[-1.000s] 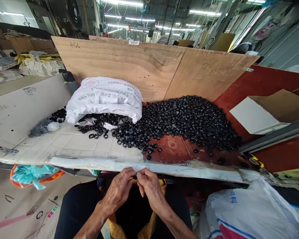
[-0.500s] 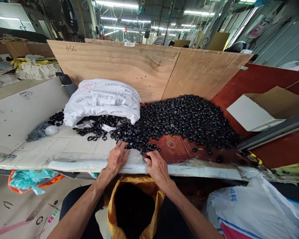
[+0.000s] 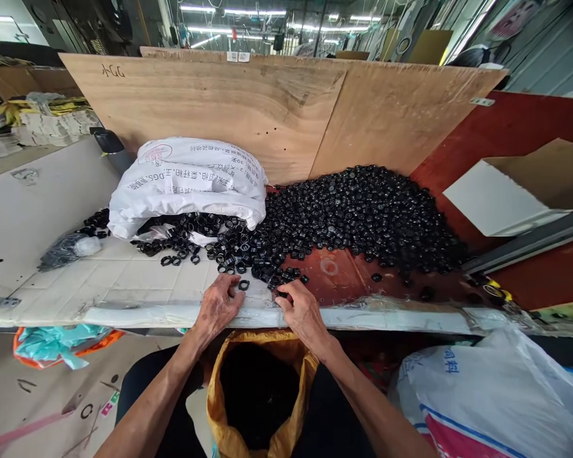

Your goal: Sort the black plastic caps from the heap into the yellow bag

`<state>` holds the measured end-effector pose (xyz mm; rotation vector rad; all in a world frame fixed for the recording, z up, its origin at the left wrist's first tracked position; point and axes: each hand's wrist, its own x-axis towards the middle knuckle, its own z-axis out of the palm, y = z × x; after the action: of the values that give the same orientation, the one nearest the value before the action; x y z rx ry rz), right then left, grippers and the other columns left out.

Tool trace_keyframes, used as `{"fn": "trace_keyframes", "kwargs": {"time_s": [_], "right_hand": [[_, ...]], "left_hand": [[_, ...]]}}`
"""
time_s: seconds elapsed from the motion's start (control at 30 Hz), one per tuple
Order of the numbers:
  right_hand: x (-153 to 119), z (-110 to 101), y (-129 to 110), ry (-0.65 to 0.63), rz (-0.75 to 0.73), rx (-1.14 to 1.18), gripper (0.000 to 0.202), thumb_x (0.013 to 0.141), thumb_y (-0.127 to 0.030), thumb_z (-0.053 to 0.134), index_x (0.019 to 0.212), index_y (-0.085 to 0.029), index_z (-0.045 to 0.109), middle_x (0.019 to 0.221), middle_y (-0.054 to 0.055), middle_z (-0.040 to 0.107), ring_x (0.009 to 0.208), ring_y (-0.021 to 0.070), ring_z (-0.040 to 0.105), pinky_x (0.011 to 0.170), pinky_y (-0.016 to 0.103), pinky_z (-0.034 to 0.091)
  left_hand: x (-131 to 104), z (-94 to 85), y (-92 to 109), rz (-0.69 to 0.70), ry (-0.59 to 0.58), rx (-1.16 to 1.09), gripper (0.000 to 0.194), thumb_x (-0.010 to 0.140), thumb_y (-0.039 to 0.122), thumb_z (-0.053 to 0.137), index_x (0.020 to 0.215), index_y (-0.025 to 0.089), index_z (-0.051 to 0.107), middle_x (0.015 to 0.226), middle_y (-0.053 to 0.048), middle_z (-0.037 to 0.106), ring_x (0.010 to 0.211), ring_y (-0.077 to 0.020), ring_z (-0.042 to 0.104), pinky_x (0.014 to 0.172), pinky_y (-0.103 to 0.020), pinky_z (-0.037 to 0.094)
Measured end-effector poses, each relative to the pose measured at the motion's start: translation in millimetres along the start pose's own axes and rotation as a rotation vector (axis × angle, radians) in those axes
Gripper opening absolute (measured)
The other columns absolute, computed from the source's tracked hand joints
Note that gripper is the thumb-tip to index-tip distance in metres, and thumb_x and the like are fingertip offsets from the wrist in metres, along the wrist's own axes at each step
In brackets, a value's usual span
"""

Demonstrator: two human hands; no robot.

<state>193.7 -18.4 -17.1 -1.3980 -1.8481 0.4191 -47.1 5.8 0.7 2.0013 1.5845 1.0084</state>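
My left hand (image 3: pixel 218 301) rests at the front of the white bench top, its fingers bent and the thumb apart from them. A loose black ring (image 3: pixel 243 285) lies just beyond its fingertips. My right hand (image 3: pixel 300 312) has thumb and fingertips closed together on a small black ring (image 3: pixel 281 294) at the near edge of the scattered pieces. Behind both hands, black rings (image 3: pixel 239 245) spill from the mouth of a white printed sack (image 3: pixel 188 184). They run into a large heap of small black parts (image 3: pixel 363 213) on the right. Below my hands, an open yellow sack (image 3: pixel 214 394) has a dark interior.
A plywood board (image 3: pixel 205 95) closes off the back. To the right are a red panel (image 3: pixel 506 146) and an open white carton (image 3: pixel 501 197). A clear bag of dark pieces (image 3: pixel 60 251) lies left. A white plastic bag (image 3: pixel 482 388) stands lower right, beyond the padded bench edge (image 3: pixel 172 316).
My left hand has drawn back slightly from the scattered rings, and one ring now lies apart beside its fingertips. My right hand stays nearly in place. The camera view has tilted down.
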Motion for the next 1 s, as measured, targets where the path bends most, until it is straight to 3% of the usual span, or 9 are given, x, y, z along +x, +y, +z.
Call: {"fn": "trace_keyframes", "kwargs": {"time_s": [0.13, 0.23, 0.4, 0.5, 0.6, 0.7, 0.87, 1.0], "right_hand": [[-0.4, 0.6, -10.0, 0.028, 0.054, 0.123, 0.018, 0.101, -0.03, 0.057, 0.112, -0.019, 0.068, 0.104, 0.009, 0.073, 0.087, 0.0217, 0.069, 0.081, 0.033, 0.054], [1.7, 4.9, -20.0, -0.001, 0.044, 0.312, 0.02, 0.099, -0.028, 0.059, 0.114, -0.021, 0.071, 0.112, 0.009, 0.073, 0.096, 0.0213, 0.07, 0.083, 0.031, 0.056], [7.0, 23.6, -34.6, -0.042, 0.055, 0.493, 0.029, 0.093, -0.025, 0.06, 0.118, -0.022, 0.074, 0.119, 0.01, 0.072, 0.103, 0.0212, 0.07, 0.084, 0.031, 0.057], [10.2, 36.0, -42.6, 0.023, 0.165, 0.576, 0.033, 0.087, -0.033, 0.07, 0.118, -0.02, 0.071, 0.106, 0.008, 0.074, 0.091, 0.0208, 0.071, 0.08, 0.031, 0.058], [13.5, 43.3, -48.2, 0.057, 0.247, 0.63, 0.026, 0.084, -0.039, 0.077, 0.102, -0.02, 0.072, 0.092, 0.004, 0.072, 0.077, 0.0189, 0.069, 0.073, 0.03, 0.059], [14.9, 43.7, -49.4, 0.046, 0.175, 0.694, 0.019, 0.085, -0.036, 0.078, 0.098, -0.022, 0.078, 0.099, 0.006, 0.071, 0.085, 0.0198, 0.07, 0.075, 0.03, 0.06], [12.6, 36.5, -47.1, 0.005, 0.023, 0.613, 0.027, 0.095, -0.028, 0.066, 0.118, -0.028, 0.08, 0.115, 0.008, 0.069, 0.103, 0.0215, 0.069, 0.083, 0.032, 0.059], [11.9, 39.9, -43.9, 0.035, 0.072, 0.592, 0.028, 0.092, -0.029, 0.07, 0.119, -0.025, 0.076, 0.108, 0.007, 0.072, 0.094, 0.0208, 0.07, 0.081, 0.031, 0.059]], "left_hand": [[2.4, 6.3, 3.9, 0.021, -0.036, 0.094, 0.032, 0.084, 0.016, 0.07, 0.116, 0.02, 0.069, 0.102, -0.004, 0.071, 0.076, -0.0189, 0.066, 0.078, -0.033, 0.054], [2.9, 9.5, 5.2, 0.037, -0.026, 0.049, 0.028, 0.087, 0.016, 0.067, 0.115, 0.02, 0.069, 0.096, -0.003, 0.07, 0.077, -0.019, 0.065, 0.079, -0.034, 0.053], [-2.8, -1.6, 5.0, 0.04, -0.073, -0.255, 0.028, 0.092, 0.024, 0.064, 0.12, 0.022, 0.07, 0.093, -0.002, 0.065, 0.078, -0.0168, 0.062, 0.073, -0.029, 0.05], [-4.6, -12.9, 6.5, -0.052, -0.178, -0.489, 0.025, 0.091, 0.029, 0.069, 0.114, 0.021, 0.072, 0.095, -0.003, 0.066, 0.08, -0.0166, 0.063, 0.074, -0.029, 0.049], [-5.0, -20.6, 9.3, -0.172, -0.261, -0.715, 0.028, 0.09, 0.035, 0.073, 0.113, 0.018, 0.069, 0.089, -0.002, 0.067, 0.081, -0.0166, 0.063, 0.077, -0.029, 0.049], [-5.0, -23.6, 12.4, -0.202, -0.278, -0.8, 0.03, 0.089, 0.038, 0.077, 0.11, 0.017, 0.07, 0.091, -0.002, 0.068, 0.083, -0.0166, 0.063, 0.079, -0.029, 0.048], [-5.9, -22.2, 11.9, -0.193, -0.256, -0.865, 0.029, 0.088, 0.038, 0.081, 0.107, 0.018, 0.072, 0.098, -0.003, 0.07, 0.09, -0.0167, 0.064, 0.084, -0.029, 0.049], [-6.6, -19.5, 7.0, -0.173, -0.243, -0.904, 0.027, 0.087, 0.036, 0.082, 0.106, 0.019, 0.073, 0.103, -0.004, 0.07, 0.095, -0.0179, 0.064, 0.089, -0.03, 0.05]]}}
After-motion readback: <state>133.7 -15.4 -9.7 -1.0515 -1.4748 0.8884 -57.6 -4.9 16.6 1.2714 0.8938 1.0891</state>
